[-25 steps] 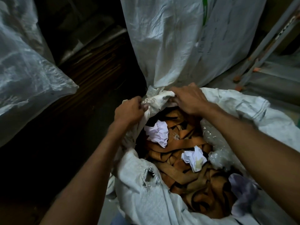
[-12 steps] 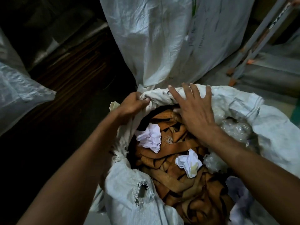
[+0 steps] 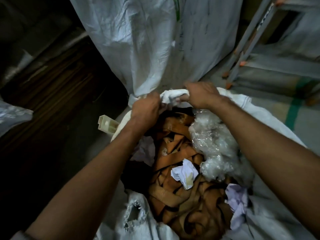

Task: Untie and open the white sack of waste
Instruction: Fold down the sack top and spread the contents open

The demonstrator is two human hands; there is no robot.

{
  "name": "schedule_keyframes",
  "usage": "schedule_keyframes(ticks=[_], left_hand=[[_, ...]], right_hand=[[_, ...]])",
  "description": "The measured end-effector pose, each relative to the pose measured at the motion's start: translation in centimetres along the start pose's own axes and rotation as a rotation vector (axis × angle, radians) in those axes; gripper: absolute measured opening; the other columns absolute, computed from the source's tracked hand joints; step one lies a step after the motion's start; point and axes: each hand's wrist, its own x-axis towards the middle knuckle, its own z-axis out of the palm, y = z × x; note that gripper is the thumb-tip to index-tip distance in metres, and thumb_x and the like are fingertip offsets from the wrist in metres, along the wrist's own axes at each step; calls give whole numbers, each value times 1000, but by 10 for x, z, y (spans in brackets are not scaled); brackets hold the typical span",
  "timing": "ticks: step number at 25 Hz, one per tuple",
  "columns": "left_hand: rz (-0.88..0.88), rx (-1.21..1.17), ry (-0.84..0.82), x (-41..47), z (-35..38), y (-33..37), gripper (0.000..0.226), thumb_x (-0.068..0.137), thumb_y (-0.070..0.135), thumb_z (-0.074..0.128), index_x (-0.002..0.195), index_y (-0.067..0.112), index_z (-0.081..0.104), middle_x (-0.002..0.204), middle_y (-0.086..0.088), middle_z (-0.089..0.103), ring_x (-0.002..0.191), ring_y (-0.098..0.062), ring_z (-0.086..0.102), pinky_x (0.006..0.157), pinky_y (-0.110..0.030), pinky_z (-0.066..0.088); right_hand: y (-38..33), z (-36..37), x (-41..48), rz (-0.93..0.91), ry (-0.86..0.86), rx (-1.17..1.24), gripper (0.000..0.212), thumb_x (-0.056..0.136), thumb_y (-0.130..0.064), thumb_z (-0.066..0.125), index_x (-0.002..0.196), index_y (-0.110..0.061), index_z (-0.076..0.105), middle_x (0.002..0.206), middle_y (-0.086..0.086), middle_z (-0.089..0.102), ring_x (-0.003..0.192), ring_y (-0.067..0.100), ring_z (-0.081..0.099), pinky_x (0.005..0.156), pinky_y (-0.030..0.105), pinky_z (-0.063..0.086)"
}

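**Gripping the bunched far rim (image 3: pixel 173 96)**

The white sack (image 3: pixel 263 122) is standing open just below me, its mouth facing up between my forearms. My left hand (image 3: pixel 145 110) and right hand (image 3: pixel 202 96) are curling tightly round that rim, side by side and nearly touching. Inside, brown strips (image 3: pixel 173 149), clear plastic (image 3: pixel 213 141) and crumpled paper (image 3: pixel 184 172) are lying loose.

Tall bag (image 3: pixel 138 40) just behind the sack (image 3: pixel 259 116)

Two hands (image 3: pixel 146 110) (image 3: pixel 203 96); two white sacks (image 3: pixel 259 118) (image 3: pixel 147 40); perhaps three paper wads (image 3: pixel 184 173) (image 3: pixel 238 201) (image 3: pixel 144 152).
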Motion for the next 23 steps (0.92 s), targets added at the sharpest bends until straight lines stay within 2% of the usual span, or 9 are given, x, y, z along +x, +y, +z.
schedule_keyframes(ticks=[2, 4, 7, 10, 14, 16, 18, 21, 23], left_hand=[[-68, -104, -21, 0, -1, -11, 42, 103, 44, 44, 122, 8, 54, 118, -21, 66, 108, -42, 63, 87, -46, 46], [-124, -193, -45, 9, -7, -24, 40, 105, 46, 39, 109, 10, 56, 116, -23, 66, 107, -43, 62, 90, -49, 46], [-144, -282, -153, 19, -5, -30, 44, 104, 55, 36, 96, 16, 56, 109, -17, 69, 103, -39, 65, 87, -46, 49], [-122, -349, -167, 13, 2, -27, 49, 102, 60, 36, 109, 20, 63, 107, -10, 70, 102, -33, 66, 84, -42, 51], [-163, -327, -150, -2, -7, -19, 46, 101, 60, 41, 124, 23, 56, 118, -7, 66, 110, -31, 63, 85, -41, 49], [-177, -284, -114, -17, -18, -14, 52, 98, 59, 48, 136, 24, 49, 132, -7, 61, 121, -32, 58, 94, -45, 47], [-210, -248, -58, -43, -37, -5, 63, 95, 59, 54, 148, 26, 39, 147, -8, 50, 133, -32, 50, 105, -55, 39], [-264, -382, -5, -93, -62, 16, 72, 89, 59, 62, 150, 29, 37, 147, -9, 48, 133, -33, 49, 107, -58, 40], [-169, -458, -52, -142, -72, 46, 75, 82, 64, 63, 146, 27, 44, 141, -8, 55, 127, -30, 55, 102, -51, 47]], right_hand=[[14, -1, -34, 33, 132, -47, 67, 87, -68, 66, 140, -29, 50, 140, 10, 58, 129, 35, 51, 103, 49, 36], [34, 0, -61, 63, 296, -81, 50, 94, -61, 61, 134, -31, 58, 132, 7, 65, 122, 33, 57, 101, 48, 39], [50, -2, -57, 167, 218, -35, 41, 102, -55, 50, 116, -22, 69, 121, 14, 71, 111, 37, 64, 87, 41, 45], [47, -8, -42, 308, 46, 44, 50, 103, -58, 46, 118, -16, 67, 131, 19, 66, 118, 40, 61, 85, 39, 41], [38, -6, -64, 215, 264, -145, 39, 104, -47, 52, 123, -15, 64, 127, 15, 66, 117, 35, 60, 95, 42, 40], [36, -3, -98, 207, 389, -154, 43, 100, -40, 60, 137, -19, 55, 140, 14, 56, 129, 35, 50, 105, 50, 34], [38, 2, -141, 307, 366, -71, 57, 96, -37, 63, 148, -25, 44, 157, 14, 37, 142, 37, 33, 112, 57, 27], [36, 26, -207, 414, 247, -6, 67, 95, -37, 64, 154, -32, 33, 170, 11, 5, 153, 41, 9, 117, 64, 20], [33, 38, -239, 383, 207, 17, 74, 96, -31, 62, 160, -33, 25, 172, 9, -5, 156, 41, -2, 121, 65, 15]])
